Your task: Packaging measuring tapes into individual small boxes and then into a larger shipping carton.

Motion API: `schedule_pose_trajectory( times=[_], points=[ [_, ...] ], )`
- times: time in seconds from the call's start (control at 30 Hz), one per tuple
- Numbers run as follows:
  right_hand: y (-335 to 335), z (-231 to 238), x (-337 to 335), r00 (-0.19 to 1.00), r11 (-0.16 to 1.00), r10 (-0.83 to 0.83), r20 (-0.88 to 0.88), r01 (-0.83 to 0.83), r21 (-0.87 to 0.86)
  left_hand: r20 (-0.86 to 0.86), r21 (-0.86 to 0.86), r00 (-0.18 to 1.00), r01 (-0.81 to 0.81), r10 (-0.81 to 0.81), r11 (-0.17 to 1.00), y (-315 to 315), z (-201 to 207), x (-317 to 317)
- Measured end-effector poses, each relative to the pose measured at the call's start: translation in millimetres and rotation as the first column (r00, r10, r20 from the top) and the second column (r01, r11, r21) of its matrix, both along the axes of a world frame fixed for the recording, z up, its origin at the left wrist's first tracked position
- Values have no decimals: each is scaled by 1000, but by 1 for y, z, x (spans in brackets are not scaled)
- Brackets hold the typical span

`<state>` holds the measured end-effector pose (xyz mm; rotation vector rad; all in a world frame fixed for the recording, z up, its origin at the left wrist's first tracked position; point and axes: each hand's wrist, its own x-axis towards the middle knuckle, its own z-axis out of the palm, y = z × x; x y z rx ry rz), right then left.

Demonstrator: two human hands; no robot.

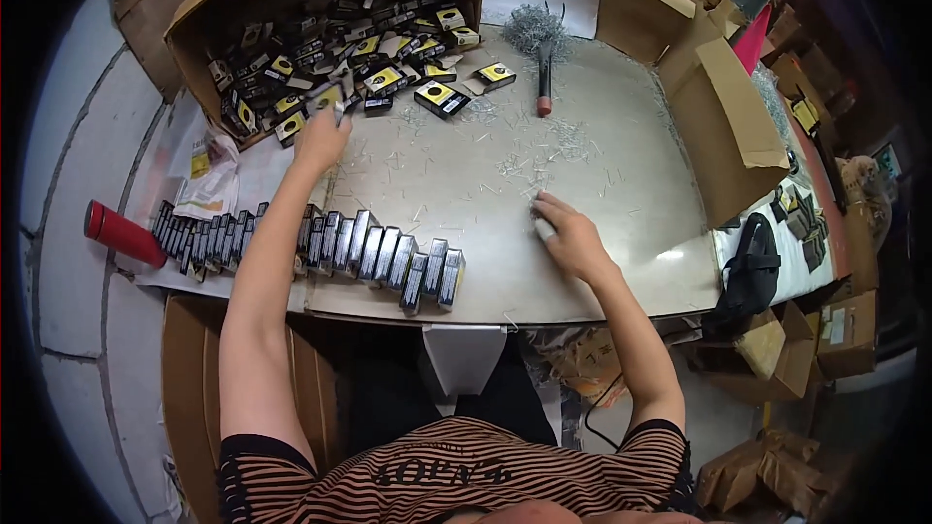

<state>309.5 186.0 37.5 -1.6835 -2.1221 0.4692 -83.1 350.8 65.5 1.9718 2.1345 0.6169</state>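
Observation:
My left hand reaches toward the heap of small boxes in a large cardboard box at the far left. Its fingers are closed around a small black and yellow box, slightly blurred. On the metal-topped table, my right hand lies low with fingers extended, holding nothing that I can see. Something white wraps one of its digits. Just beyond its fingertips lie scattered thin metal pins. A long row of upright small boxes runs along the near left edge, under my left forearm.
A rod with a red end lies against a tangled pile of metal pins at the back. Cardboard walls border the right side. A red cylinder lies at the left edge, and a black strap-like item hangs at the right corner.

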Motion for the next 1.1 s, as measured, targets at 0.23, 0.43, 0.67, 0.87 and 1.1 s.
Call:
schedule_pose_trajectory(
  times=[0.23, 0.43, 0.67, 0.87, 1.1],
  points=[
    [59, -46, -13, 981, 923, -181, -66, 193, 334, 851, 318, 363, 221, -381, 922, -146, 45, 80],
    [31, -15, -17, 998, 995, -46, 50, 42, 88, 997, 78, -1, 288, -82, 955, -329, -1, 61],
    [-17, -16, -18, 990, 996, 79, -117, -73, 54, 899, -365, 371, 341, 233, 866, -401, -130, 22],
    [-5, -40, -23, 974, 936, -223, -33, 223, 272, 827, -410, 561, 647, -38, 643, -381, -182, 73],
    [-104, -50, -128, 983, 963, -159, 94, 133, 236, 885, -462, 309, 680, 349, 569, -396, -176, 90]
  ],
)
